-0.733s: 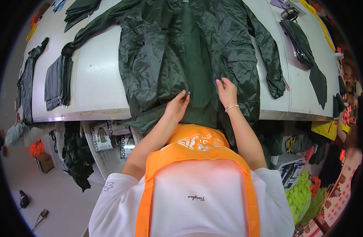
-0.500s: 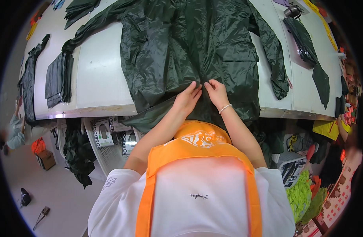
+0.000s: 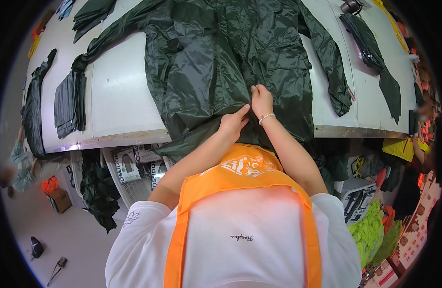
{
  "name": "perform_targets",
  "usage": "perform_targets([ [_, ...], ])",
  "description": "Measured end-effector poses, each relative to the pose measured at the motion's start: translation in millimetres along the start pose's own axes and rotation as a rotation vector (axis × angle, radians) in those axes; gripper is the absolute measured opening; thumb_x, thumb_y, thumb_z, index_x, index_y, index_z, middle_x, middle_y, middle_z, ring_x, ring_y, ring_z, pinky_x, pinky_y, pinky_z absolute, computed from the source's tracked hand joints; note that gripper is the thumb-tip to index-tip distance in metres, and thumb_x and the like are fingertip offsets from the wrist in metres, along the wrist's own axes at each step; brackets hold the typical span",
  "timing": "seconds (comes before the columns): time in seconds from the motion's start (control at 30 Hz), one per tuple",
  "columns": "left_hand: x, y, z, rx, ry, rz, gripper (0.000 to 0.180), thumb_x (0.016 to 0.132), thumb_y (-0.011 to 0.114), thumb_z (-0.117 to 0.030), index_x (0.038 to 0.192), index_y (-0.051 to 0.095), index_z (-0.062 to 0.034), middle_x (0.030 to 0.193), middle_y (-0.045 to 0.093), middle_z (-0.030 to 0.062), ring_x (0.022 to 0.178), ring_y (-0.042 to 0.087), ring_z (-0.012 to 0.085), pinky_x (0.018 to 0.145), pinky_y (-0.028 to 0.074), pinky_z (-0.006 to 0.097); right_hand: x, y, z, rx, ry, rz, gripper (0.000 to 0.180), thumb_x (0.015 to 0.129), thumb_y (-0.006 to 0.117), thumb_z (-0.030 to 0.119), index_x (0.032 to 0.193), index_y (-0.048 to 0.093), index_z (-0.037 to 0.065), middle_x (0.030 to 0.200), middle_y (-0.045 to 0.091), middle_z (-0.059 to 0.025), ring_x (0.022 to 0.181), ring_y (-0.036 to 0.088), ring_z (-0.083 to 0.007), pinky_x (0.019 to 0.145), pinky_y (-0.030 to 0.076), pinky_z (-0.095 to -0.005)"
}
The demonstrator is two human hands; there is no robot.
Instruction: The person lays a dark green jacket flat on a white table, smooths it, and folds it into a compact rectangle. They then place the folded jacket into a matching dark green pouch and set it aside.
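A dark green rain jacket lies spread on the white table, sleeves out to both sides and its hem hanging over the near edge. My left hand and my right hand meet at the jacket's front centre near the hem. Both pinch the shiny fabric along the front opening, fingertips close together. My right wrist wears a pale bead bracelet. An orange apron covers my chest below.
A folded dark green piece lies at the table's left, with more dark pieces on the right. Boxes and hanging green garments sit under the table. Another person crouches at the far left. Bright green fabric is piled lower right.
My hands have come together from apart on the hem to the jacket's centre front, and the two front panels have closed over the gap.
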State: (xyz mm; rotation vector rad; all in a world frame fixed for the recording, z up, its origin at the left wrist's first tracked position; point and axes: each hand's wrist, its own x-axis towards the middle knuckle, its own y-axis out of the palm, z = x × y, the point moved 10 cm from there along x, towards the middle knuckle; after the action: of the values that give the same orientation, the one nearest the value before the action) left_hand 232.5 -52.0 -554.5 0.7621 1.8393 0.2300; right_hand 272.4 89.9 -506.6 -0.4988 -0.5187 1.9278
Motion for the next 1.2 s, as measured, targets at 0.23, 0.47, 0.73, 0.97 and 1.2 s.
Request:
perform_targets([
  [0.23,4.8,-5.4,3.8,0.059,0.001,-0.074,0.029,0.085,0.068,-0.013,0.105,0.057,0.0036,0.109,0.057,0.0113,0.1,0.055,0.0232,0.089,0.048,0.034,-9.1,-27.6,14.5,0.046,-0.135,-0.12,0.016,0.087,0.06,0.02,0.091,0.058,0.004,0.08,0.058,-0.0124,0.07,0.057,-0.0291,0.065,0.046,-0.0379],
  [0.47,13.9,-13.4,11.4,-0.038,-0.009,-0.097,0.026,0.084,0.068,-0.01,0.103,0.056,0.0035,0.105,0.057,0.0119,0.101,0.055,0.0238,0.086,0.049,0.033,-97.6,-25.9,41.9,-0.395,-0.365,0.162,0.017,0.078,0.065,0.012,0.09,0.055,0.005,0.084,0.056,-0.0117,0.081,0.058,-0.0308,0.067,0.047,-0.0396],
  [0.73,12.4,-5.8,9.6,-0.037,0.02,-0.023,0.028,0.086,0.066,-0.011,0.108,0.055,0.0022,0.109,0.056,0.0116,0.107,0.053,0.0258,0.093,0.046,0.037,-86.1,-18.8,-27.6,-0.019,0.144,0.326,0.022,0.073,0.074,0.012,0.083,0.059,0.001,0.073,0.065,-0.0118,0.064,0.063,-0.0239,0.06,0.05,-0.0334],
  [0.97,8.9,-4.4,7.3,-0.104,0.018,0.086,0.032,0.087,0.066,-0.013,0.111,0.052,0.0022,0.116,0.052,0.0113,0.113,0.049,0.0253,0.1,0.041,0.038,-116.4,5.0,-74.2,0.911,0.819,0.39,0.014,0.085,0.067,0.01,0.088,0.062,-0.003,0.086,0.065,-0.0105,0.077,0.065,-0.0178,0.072,0.054,-0.027],
  [1.2,2.0,-15.0,7.4,-0.02,0.042,0.14,0.018,0.086,0.066,-0.012,0.096,0.06,0.0022,0.094,0.06,0.0099,0.092,0.056,0.0181,0.085,0.044,0.03,-118.2,12.3,-76.9,1.197,0.92,0.275,0.007,0.084,0.063,0.005,0.088,0.062,0.0,0.086,0.065,-0.0095,0.08,0.063,-0.0172,0.076,0.053,-0.0266],
])
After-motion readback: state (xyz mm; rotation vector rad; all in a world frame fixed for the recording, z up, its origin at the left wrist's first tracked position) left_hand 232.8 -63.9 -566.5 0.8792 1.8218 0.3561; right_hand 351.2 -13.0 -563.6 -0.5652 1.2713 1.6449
